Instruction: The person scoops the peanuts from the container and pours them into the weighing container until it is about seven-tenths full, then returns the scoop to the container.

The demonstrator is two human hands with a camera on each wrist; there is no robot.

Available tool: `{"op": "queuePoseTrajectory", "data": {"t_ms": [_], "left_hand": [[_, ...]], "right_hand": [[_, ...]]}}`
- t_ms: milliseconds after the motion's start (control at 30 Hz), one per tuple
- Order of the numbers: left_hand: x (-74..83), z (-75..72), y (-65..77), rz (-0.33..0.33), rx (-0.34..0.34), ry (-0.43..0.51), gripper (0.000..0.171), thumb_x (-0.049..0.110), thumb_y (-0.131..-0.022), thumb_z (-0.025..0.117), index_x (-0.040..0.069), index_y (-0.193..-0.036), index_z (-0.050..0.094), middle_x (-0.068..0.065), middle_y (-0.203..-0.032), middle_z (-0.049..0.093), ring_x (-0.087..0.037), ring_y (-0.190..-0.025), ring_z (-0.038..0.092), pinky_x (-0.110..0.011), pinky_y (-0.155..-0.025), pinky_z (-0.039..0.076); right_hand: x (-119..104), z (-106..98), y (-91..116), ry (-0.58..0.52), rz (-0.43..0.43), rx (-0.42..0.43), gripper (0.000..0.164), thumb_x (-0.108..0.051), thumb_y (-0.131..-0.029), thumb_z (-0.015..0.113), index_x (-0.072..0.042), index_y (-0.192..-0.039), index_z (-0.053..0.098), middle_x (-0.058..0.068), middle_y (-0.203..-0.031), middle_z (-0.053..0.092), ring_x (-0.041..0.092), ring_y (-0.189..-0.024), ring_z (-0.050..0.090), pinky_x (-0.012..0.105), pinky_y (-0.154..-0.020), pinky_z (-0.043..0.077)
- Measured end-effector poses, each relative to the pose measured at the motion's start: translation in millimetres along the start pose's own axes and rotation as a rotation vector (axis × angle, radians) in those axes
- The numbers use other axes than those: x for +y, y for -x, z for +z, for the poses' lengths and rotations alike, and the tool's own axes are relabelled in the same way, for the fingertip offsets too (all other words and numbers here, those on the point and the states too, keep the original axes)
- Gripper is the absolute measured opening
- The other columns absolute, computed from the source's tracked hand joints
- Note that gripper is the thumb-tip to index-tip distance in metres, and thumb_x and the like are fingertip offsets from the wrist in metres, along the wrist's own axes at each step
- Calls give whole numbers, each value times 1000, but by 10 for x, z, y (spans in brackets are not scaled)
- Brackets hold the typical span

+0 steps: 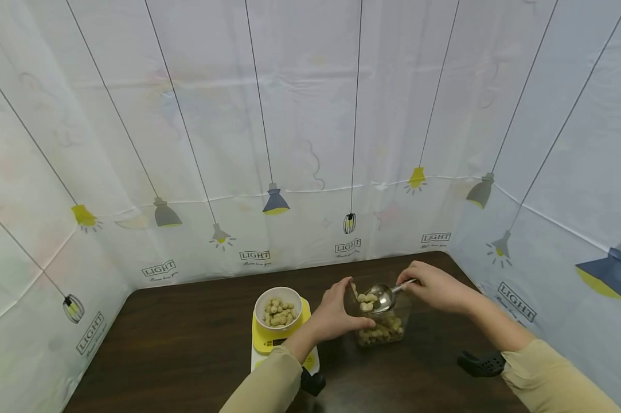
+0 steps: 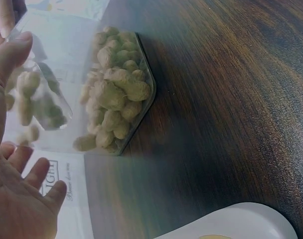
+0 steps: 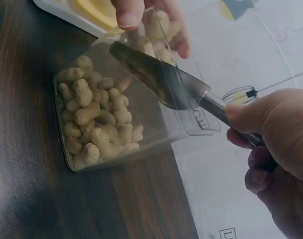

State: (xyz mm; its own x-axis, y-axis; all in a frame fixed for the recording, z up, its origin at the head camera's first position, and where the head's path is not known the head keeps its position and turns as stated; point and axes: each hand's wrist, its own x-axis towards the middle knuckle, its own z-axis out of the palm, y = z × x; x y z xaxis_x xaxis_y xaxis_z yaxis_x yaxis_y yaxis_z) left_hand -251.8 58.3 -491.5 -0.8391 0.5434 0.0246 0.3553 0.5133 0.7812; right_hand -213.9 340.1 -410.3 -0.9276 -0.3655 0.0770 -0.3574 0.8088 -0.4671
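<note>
My left hand (image 1: 336,312) holds a clear plastic container (image 1: 406,316) at its left side, the thumb in front and the fingers toward the back. Unshelled peanuts (image 2: 111,94) cover its bottom. With my right hand (image 1: 439,287) I grip the handle of a metal scoop (image 1: 386,299), which slants into the container's open top. Several peanuts lie at the scoop's bowl, near the rim. In the right wrist view the scoop's blade (image 3: 161,77) is edge-on above the heap, and my left thumb (image 3: 129,19) shows by the rim.
Left of the container, a white bowl (image 1: 258,312) with peanuts stands on a yellow and white kitchen scale (image 1: 261,342). Both are on a dark wooden table (image 1: 186,344). A white curtain (image 1: 300,115) printed with lamps hangs behind and at the sides.
</note>
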Motion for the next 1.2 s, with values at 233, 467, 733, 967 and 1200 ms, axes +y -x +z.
{"op": "queuePoseTrajectory", "data": {"t_ms": [233,467,733,967,1200], "left_hand": [[-10,0,3,9,10,8,110,59,-79,83,21,-163,24,1,-159,35,-27,-147,29,-55,-110,37],[-11,-1,4,9,12,1,112,63,-78,82,21,-163,24,2,-159,35,-27,-147,29,-55,-110,37],[5,-11,9,17,8,-12,116,68,-76,81,19,-164,24,2,-159,36,-27,-147,29,-54,-110,37],[18,-23,23,22,3,-12,114,65,-77,82,19,-164,24,2,-159,36,-27,-148,29,-54,-111,37],[19,-21,28,20,0,-4,112,62,-79,82,19,-164,23,1,-159,36,-27,-148,28,-55,-111,37]], "right_hand": [[70,43,43,-46,-23,36,13,-18,-105,62,-14,-111,72,-3,-103,59,13,-90,55,38,-78,48],[158,74,105,-87,-19,75,12,-18,-104,63,-15,-112,72,-3,-107,60,14,-93,55,36,-80,48],[152,-13,180,-141,-11,69,16,-20,-105,61,-11,-116,70,1,-111,63,18,-99,58,37,-80,50],[190,-43,202,-184,39,41,20,-24,-105,61,-11,-118,69,2,-113,64,19,-99,60,38,-80,50],[199,-55,225,-195,61,35,23,-25,-105,61,-8,-118,69,4,-113,65,20,-100,60,39,-80,50]]}}
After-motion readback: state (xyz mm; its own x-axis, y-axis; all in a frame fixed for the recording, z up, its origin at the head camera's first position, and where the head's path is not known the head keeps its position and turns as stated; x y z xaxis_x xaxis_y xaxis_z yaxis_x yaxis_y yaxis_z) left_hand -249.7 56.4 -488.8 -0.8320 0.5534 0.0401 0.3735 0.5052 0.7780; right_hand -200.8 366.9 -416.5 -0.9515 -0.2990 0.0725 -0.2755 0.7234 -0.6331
